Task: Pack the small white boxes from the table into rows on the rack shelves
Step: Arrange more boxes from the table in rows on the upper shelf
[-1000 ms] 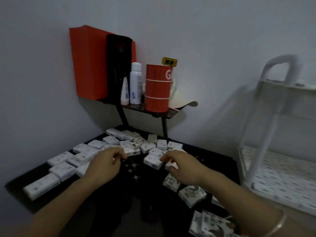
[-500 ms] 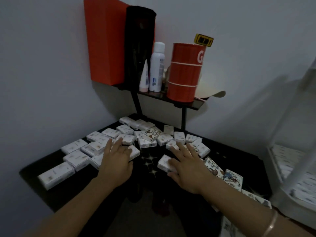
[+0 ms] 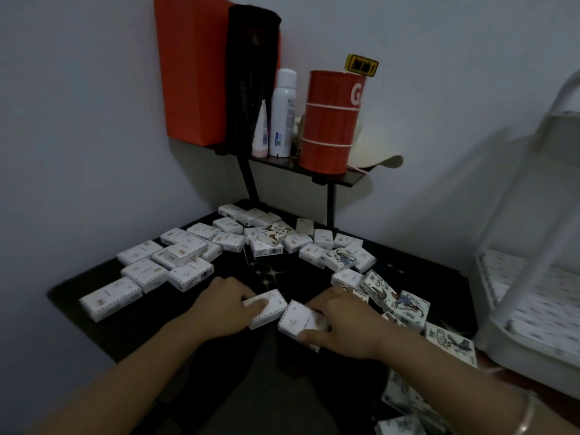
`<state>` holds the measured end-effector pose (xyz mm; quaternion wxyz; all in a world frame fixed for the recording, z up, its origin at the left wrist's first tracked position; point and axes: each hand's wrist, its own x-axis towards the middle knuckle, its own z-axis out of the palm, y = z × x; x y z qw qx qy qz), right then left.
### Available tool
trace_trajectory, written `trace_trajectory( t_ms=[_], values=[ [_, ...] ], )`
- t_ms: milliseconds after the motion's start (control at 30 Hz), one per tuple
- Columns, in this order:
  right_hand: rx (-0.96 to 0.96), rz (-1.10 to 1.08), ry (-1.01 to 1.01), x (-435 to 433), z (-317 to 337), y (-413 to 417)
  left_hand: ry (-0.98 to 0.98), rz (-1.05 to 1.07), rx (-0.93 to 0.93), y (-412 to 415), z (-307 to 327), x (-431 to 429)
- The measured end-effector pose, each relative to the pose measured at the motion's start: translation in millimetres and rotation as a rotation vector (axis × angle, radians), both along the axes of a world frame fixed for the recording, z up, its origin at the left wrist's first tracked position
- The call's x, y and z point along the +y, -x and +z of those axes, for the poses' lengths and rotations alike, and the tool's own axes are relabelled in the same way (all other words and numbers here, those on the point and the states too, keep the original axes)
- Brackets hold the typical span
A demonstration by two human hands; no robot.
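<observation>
One small white box (image 3: pixel 270 309) lies flat under the left hand (image 3: pixel 224 306), gripped at its near end. A second box (image 3: pixel 296 321), tilted, is pinched by the right hand (image 3: pixel 343 329), and the two nearly touch. More white boxes (image 3: pixel 175 262) lie scattered on the dark surface (image 3: pixel 417 274) beyond the left hand. Picture-printed boxes (image 3: pixel 409 309) crowd just right of the right hand, and the white rack (image 3: pixel 530 271) stands farther right.

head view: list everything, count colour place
small white boxes: over twenty, white, scattered over the table
illustrated boxes: several, white with drawings, table's right side
table: one, black, centre
raised shelf: one, black, back of table
tall box: one, orange, shelf's left end
pouch: one, black, beside the tall box
tube: one, white and pink, on shelf
spray can: one, white, beside the tube
barrel tin: one, red, shelf's right
rack: one, white, far right
left hand: fingers grip a box, table's front
right hand: fingers pinch the neighbouring box
</observation>
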<state>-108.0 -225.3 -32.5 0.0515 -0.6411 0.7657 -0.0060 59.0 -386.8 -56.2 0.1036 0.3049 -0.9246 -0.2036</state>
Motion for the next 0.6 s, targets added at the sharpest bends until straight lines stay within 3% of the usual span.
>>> trace_trajectory(
  t_ms=[100,367,600],
  values=[
    [-0.136,-0.036,0.065,5.7,1.1,-6.4,0.027,-0.028,-0.084,-2.7,-2.7,5.8],
    [-0.473,-0.209,0.249,53.0,11.9,3.7,-0.288,-0.067,0.191,-0.4,9.4,39.3],
    [-0.551,-0.273,0.519,144.4,67.2,22.9,-0.575,-0.286,0.409,35.3,91.0,105.3]
  ],
)
